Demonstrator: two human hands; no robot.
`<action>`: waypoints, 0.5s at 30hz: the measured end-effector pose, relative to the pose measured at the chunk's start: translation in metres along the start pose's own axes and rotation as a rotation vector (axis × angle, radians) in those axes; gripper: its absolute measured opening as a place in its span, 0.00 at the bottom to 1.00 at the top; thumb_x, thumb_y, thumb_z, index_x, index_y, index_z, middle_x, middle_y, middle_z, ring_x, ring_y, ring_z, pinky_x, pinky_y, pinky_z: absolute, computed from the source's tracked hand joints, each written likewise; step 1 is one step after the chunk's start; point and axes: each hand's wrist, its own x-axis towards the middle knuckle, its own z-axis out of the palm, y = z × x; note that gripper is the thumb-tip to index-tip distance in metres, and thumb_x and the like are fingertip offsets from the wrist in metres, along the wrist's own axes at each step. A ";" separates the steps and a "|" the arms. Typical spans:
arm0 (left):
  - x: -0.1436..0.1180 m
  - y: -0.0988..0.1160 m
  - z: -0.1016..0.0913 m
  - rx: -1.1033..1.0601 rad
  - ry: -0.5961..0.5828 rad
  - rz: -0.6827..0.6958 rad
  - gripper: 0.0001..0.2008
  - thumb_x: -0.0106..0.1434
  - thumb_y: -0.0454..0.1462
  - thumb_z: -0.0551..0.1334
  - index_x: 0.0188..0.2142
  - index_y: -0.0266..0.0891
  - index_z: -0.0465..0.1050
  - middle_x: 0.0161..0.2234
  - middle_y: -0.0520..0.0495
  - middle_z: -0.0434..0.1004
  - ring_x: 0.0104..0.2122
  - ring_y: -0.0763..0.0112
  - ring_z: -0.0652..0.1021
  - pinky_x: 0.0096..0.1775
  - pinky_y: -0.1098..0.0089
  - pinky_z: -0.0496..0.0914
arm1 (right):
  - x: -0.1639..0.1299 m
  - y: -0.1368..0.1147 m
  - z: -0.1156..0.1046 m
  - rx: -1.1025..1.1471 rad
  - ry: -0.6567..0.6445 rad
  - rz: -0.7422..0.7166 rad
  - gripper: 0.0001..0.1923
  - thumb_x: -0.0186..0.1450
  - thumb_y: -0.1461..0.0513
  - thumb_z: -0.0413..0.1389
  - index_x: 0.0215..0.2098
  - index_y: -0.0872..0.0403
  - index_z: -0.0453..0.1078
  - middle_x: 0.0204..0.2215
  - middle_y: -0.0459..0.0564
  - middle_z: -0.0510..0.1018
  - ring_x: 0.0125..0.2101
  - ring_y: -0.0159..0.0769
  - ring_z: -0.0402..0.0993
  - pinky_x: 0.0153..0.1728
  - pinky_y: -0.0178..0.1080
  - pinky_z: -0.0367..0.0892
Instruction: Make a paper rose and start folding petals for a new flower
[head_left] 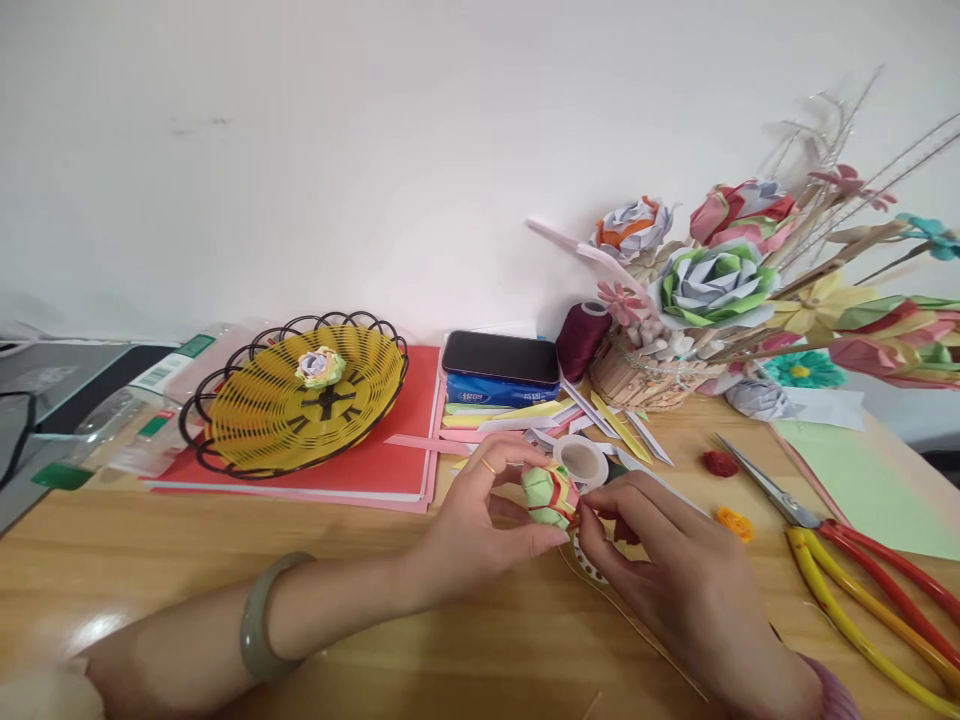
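My left hand [480, 510], with a ring and a bangle, holds a small folded paper flower [550, 493] in green, yellow and red between thumb and fingers. At the flower's right edge, my right hand [660, 550] is closed in a pinch on its reddish paper; whether a thread is also in those fingertips I cannot tell. A thin golden cord [637, 630] trails across the table below the hands. Behind the flower sits a roll of tape [580, 460]. Partly hidden by my right hand is a white piece with holes [589, 560].
On the left, a yellow woven basket [247, 400] holds a small paper flower [320, 367] on red paper [427, 400]. A phone [500, 357] lies on a blue pack [502, 388] near folded strips [630, 430]. Large scissors [806, 515] and a flower basket [637, 380] are right.
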 end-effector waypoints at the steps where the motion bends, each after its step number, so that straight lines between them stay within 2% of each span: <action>1: 0.000 0.000 0.000 0.006 0.000 0.002 0.20 0.50 0.34 0.66 0.42 0.43 0.63 0.48 0.46 0.60 0.44 0.66 0.71 0.38 0.69 0.71 | 0.000 0.000 0.001 -0.016 0.009 -0.014 0.04 0.61 0.66 0.51 0.29 0.53 0.66 0.23 0.46 0.72 0.23 0.31 0.69 0.23 0.34 0.63; 5: 0.000 -0.002 -0.001 0.023 0.007 0.024 0.20 0.50 0.35 0.66 0.42 0.43 0.63 0.48 0.45 0.60 0.44 0.65 0.71 0.39 0.68 0.72 | -0.001 0.001 0.003 -0.109 0.071 -0.076 0.04 0.60 0.67 0.51 0.32 0.54 0.67 0.25 0.47 0.73 0.25 0.32 0.71 0.26 0.34 0.64; 10: -0.001 -0.001 -0.001 0.016 0.014 0.035 0.20 0.50 0.36 0.66 0.42 0.43 0.62 0.48 0.46 0.60 0.44 0.65 0.72 0.39 0.67 0.72 | -0.002 0.002 0.002 -0.113 0.073 -0.060 0.06 0.59 0.68 0.52 0.35 0.54 0.66 0.26 0.48 0.74 0.26 0.32 0.71 0.26 0.34 0.64; 15: -0.001 -0.001 -0.001 -0.010 0.008 0.042 0.20 0.50 0.35 0.66 0.42 0.44 0.62 0.49 0.46 0.59 0.43 0.66 0.73 0.40 0.67 0.72 | 0.006 0.003 -0.008 0.152 0.014 0.081 0.04 0.61 0.66 0.51 0.34 0.53 0.67 0.24 0.46 0.72 0.22 0.30 0.68 0.21 0.32 0.64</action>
